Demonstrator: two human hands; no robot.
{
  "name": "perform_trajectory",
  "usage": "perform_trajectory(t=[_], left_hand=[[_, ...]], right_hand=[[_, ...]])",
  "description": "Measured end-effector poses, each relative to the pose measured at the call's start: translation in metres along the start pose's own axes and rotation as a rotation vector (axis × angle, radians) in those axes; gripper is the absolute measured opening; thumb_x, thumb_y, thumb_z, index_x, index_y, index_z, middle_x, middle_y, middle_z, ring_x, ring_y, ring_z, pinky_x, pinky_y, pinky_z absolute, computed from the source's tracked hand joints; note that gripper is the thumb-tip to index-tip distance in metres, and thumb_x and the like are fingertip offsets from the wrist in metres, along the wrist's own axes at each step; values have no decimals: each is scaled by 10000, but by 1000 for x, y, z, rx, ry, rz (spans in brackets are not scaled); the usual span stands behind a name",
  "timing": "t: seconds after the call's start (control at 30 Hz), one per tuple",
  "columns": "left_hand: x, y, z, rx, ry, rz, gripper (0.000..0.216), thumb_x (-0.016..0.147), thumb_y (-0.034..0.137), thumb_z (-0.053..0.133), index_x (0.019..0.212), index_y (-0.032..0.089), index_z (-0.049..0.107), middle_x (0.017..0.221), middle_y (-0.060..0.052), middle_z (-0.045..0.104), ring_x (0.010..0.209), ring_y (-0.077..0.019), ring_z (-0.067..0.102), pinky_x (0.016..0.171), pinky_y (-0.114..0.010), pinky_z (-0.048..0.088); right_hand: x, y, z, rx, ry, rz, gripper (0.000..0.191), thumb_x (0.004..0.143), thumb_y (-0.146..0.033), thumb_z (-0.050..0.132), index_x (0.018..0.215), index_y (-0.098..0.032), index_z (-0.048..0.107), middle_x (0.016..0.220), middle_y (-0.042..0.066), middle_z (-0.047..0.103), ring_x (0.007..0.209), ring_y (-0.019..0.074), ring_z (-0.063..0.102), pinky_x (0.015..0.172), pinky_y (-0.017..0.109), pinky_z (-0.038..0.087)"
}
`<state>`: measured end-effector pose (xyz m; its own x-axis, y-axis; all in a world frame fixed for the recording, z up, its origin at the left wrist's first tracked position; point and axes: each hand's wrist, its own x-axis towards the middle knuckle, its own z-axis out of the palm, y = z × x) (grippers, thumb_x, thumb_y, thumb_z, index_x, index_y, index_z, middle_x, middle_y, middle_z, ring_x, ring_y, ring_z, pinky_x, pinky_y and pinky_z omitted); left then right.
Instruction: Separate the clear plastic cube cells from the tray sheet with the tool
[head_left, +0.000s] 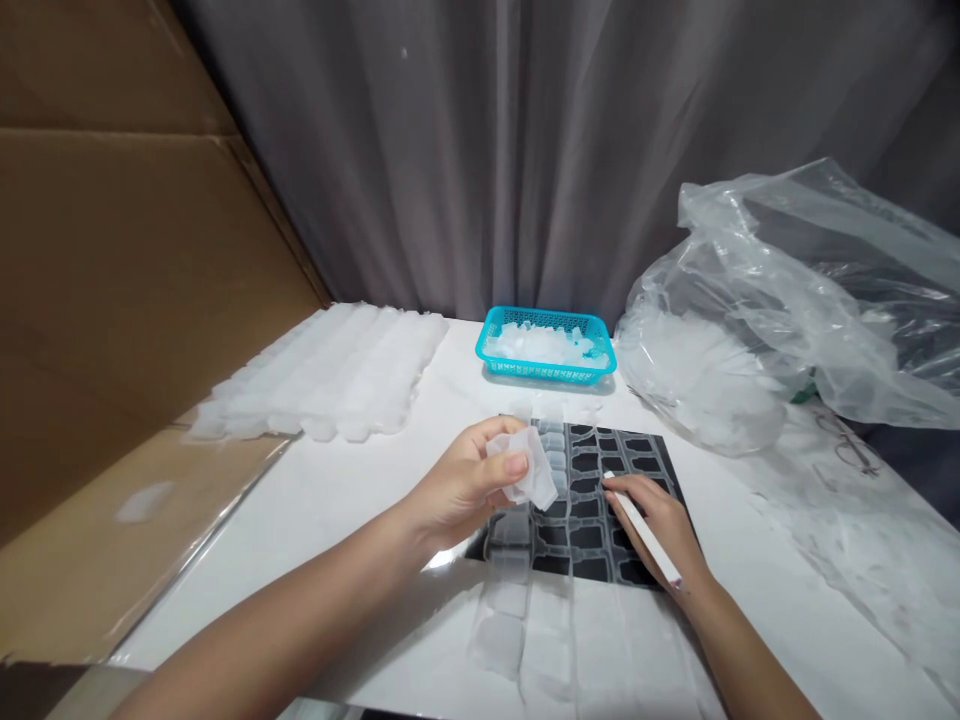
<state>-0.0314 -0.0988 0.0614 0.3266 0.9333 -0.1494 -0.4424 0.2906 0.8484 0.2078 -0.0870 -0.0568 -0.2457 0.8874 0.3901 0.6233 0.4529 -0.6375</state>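
Observation:
My left hand (465,485) is closed around a small bunch of thin, translucent white pieces (536,478), thumb pressed on top, raised over the work surface. A slim white stick-like tool (646,535) lies in my right hand (667,525), its far tip pointing at the black sheet (592,568). On and beyond that sheet runs a clear plastic film (551,630) with rows of rounded rectangular outlines. Pale pieces fill part of a column beside my left hand; dark cells show through elsewhere. My left hand hides some of the sheet.
A turquoise basket (547,374) of white pieces stands at the back. Rows of stacked white pieces (322,375) lie left, beside a cardboard panel (135,250). A large clear bag (750,290), scissors (855,450) and scattered film are right. A grey curtain (435,150) hangs behind.

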Motion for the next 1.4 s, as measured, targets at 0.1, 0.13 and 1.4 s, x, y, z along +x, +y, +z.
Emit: perform_trajectory(t=[0.1, 0.13, 1.4], left_hand=[[-1, 0, 1, 8, -20, -3, 457, 476, 404, 874, 658, 145, 544, 594, 54, 552, 438, -26, 445, 406, -149, 321], [1, 0, -1, 15, -23, -5, 462, 471, 408, 874, 657, 146, 543, 602, 51, 558, 441, -30, 454, 408, -152, 331], [154, 10, -33, 1789, -326, 487, 334, 885, 458, 497, 915, 197, 703, 950, -83, 652, 891, -207, 603, 788, -317, 442]], right_hand=[[1, -1, 0, -12, -6, -26, 230, 910, -290, 470, 914, -168, 666, 931, 77, 680, 854, 175, 666, 744, 260, 518], [1, -1, 0, -14, -7, -31, 229, 910, -285, 470, 911, -167, 665, 929, 78, 680, 854, 174, 667, 742, 259, 520], [47, -6, 35, 606, -152, 612, 230, 811, -400, 517, 757, -179, 489, 564, -32, 533, 416, 94, 503, 399, 201, 431]])
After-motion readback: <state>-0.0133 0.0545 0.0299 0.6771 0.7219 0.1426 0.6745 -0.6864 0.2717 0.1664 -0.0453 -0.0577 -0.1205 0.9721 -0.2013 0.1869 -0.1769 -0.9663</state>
